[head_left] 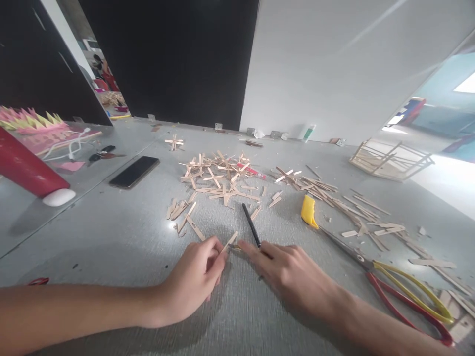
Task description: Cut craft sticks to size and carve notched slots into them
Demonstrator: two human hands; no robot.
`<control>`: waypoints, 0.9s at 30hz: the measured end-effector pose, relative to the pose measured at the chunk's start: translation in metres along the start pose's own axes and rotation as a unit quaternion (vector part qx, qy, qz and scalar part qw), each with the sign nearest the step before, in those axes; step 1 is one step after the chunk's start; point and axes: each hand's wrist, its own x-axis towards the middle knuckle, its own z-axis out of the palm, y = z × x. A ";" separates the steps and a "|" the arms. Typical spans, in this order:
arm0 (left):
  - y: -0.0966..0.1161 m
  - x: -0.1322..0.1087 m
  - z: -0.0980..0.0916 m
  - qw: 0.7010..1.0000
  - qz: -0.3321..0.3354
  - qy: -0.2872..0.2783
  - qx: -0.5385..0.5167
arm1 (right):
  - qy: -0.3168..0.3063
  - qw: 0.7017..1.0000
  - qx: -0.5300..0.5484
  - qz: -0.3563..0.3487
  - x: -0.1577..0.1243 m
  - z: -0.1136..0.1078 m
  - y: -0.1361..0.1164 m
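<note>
My left hand (198, 269) is closed, pinching a short flat wooden craft stick (230, 241) between thumb and fingertips, its free end pointing up and right. Close by, my right hand (291, 269) is curled, its index finger reaching towards that stick. A slim black pen-like rod (251, 225) runs in between the right hand's fingers and slants away from me; its lower end is mostly hidden. At the right fingertip is a small dark and yellowish piece (234, 247), too small to make out. Another craft stick (195, 228) lies just beyond my left hand.
A pile of joined craft sticks (222, 173) lies ahead. Large scissors (367, 264) with red and yellow handles and a yellow-handled tool (308, 211) lie right, among loose sticks. A phone (134, 172) and a red bottle (29, 165) are left; a stick frame (389, 160) stands far right.
</note>
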 end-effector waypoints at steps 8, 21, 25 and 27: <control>0.000 0.004 -0.007 0.999 -0.024 -0.038 -0.020 | 0.015 1.000 0.014 0.001 0.009 0.011 0.028; 0.003 0.009 -0.012 0.996 0.045 -0.072 0.012 | 0.041 0.967 -0.250 -0.036 0.003 -0.024 -0.019; 0.001 0.010 -0.009 0.995 0.082 -0.050 0.034 | 0.030 0.937 -0.346 0.025 0.004 -0.022 -0.072; -0.001 0.009 -0.008 0.995 0.086 -0.046 0.036 | 0.043 0.937 -0.347 0.019 0.006 -0.019 -0.069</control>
